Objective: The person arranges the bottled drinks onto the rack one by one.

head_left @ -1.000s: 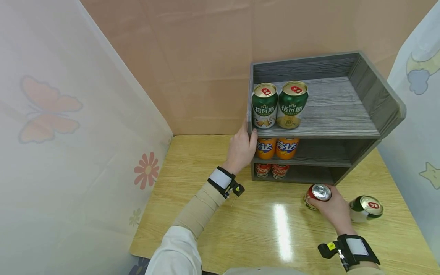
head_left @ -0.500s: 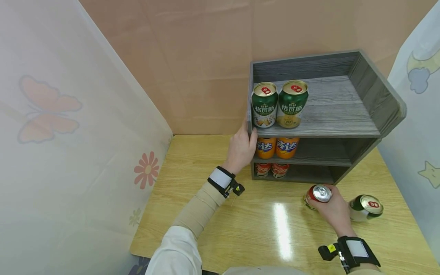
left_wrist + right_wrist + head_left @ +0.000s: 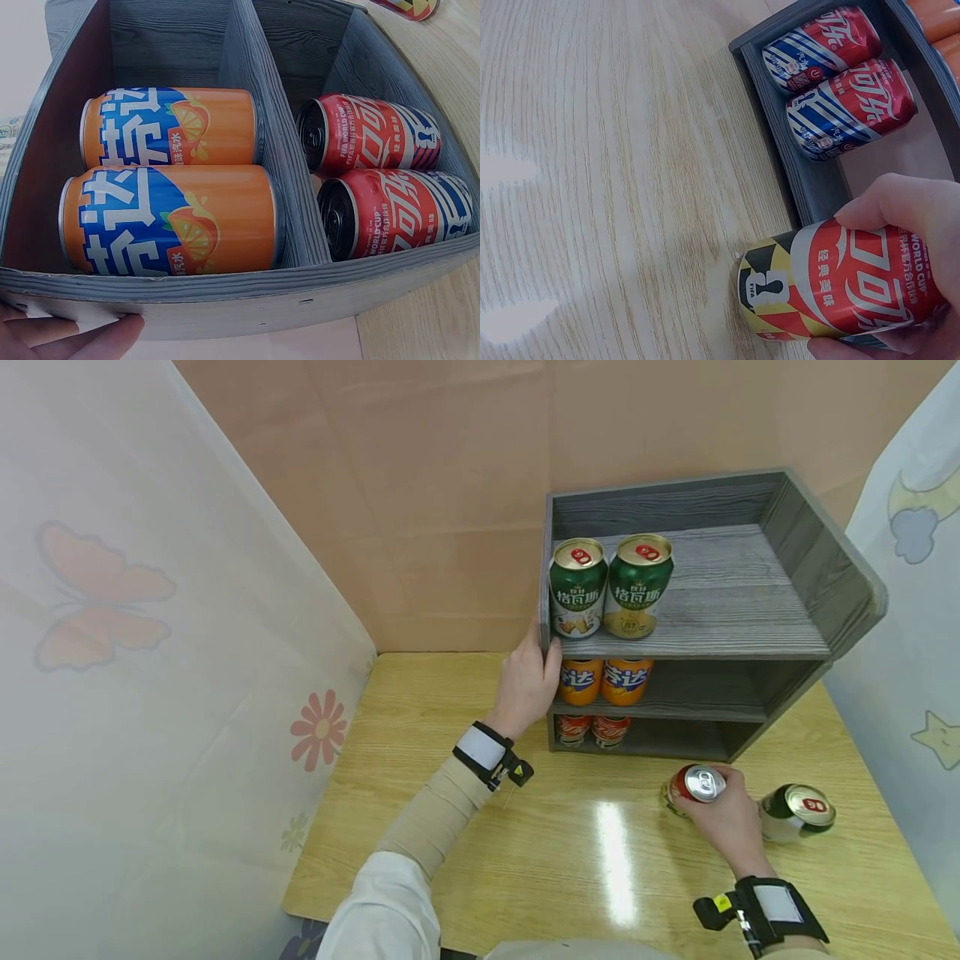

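Note:
My left hand [image 3: 527,687] rests against the outer left side of a grey wooden shelf [image 3: 817,560]; its fingertips [image 3: 112,337] touch that side panel from outside. My right hand [image 3: 731,821] grips a red, yellow and black cola can [image 3: 840,285] around its body, in front of the shelf's lower right corner. Whether its base touches the table cannot be told. Just right of that hand stands a green and white can [image 3: 798,813]. On the top tier are two green kvass cans [image 3: 577,589], below them two orange soda cans [image 3: 180,217], and lowest, two red cola cans [image 3: 397,210].
The pale wood table [image 3: 450,877] carries the shelf, with a tan sheet [image 3: 435,510] behind it. A patterned white sheet [image 3: 187,735] hangs on the left, and another printed sheet [image 3: 911,635] closes the right side.
The right hand and its cola can have shifted very slightly right and toward the person. The left hand, the shelf and the shelved cans stay as they were.

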A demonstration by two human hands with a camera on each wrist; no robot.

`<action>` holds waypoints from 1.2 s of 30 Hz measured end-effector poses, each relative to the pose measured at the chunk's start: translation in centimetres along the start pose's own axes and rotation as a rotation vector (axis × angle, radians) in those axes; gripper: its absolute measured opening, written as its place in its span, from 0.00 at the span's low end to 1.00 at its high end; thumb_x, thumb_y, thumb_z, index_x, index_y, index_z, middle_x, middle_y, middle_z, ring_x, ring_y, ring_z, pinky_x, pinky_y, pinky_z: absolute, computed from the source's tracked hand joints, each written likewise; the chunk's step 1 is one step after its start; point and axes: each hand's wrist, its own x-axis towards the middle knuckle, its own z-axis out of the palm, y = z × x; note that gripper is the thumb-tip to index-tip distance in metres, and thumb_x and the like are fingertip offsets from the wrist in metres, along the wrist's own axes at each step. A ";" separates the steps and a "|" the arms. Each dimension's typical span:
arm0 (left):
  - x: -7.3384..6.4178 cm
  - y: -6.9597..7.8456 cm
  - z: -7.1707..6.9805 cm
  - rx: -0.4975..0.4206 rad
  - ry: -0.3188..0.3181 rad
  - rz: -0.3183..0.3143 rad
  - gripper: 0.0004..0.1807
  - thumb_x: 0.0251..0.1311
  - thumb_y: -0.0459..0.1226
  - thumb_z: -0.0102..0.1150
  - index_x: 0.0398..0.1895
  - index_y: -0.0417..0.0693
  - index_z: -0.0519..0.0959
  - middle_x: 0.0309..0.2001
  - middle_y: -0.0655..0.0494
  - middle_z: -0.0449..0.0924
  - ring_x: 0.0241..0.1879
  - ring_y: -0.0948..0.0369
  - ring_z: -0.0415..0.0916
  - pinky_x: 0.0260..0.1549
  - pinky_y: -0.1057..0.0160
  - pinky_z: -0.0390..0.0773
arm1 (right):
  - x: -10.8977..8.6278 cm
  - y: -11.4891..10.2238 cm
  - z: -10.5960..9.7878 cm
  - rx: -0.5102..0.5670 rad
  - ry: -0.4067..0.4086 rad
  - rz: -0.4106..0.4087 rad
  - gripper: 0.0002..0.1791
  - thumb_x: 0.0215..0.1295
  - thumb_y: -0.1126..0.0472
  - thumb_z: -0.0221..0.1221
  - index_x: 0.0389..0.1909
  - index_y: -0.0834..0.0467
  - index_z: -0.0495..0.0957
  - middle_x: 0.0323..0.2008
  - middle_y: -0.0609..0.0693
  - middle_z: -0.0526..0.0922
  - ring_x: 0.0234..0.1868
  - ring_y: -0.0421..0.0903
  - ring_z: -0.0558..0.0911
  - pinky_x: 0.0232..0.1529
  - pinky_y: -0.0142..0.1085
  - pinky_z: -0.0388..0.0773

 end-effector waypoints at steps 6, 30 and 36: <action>0.0 0.0 0.0 -0.005 -0.002 0.006 0.31 0.79 0.43 0.38 0.78 0.34 0.56 0.63 0.39 0.76 0.42 0.47 0.85 0.34 0.52 0.84 | 0.0 0.1 0.1 0.000 -0.002 0.002 0.50 0.56 0.57 0.74 0.67 0.78 0.54 0.58 0.81 0.66 0.56 0.79 0.71 0.48 0.68 0.70; -0.1 0.1 -0.1 -0.019 -0.019 -0.005 0.31 0.80 0.44 0.38 0.77 0.34 0.56 0.64 0.39 0.75 0.42 0.48 0.85 0.33 0.53 0.85 | -0.3 -0.2 -0.5 0.002 -0.049 0.044 0.50 0.56 0.56 0.75 0.65 0.77 0.53 0.57 0.80 0.65 0.55 0.78 0.71 0.47 0.64 0.72; -0.1 0.0 -0.1 -0.019 0.003 0.009 0.31 0.80 0.43 0.39 0.78 0.35 0.56 0.64 0.39 0.75 0.43 0.47 0.85 0.35 0.52 0.84 | -0.3 -0.3 -0.9 0.010 -0.063 0.045 0.50 0.56 0.54 0.75 0.63 0.76 0.54 0.56 0.80 0.67 0.54 0.77 0.73 0.45 0.63 0.74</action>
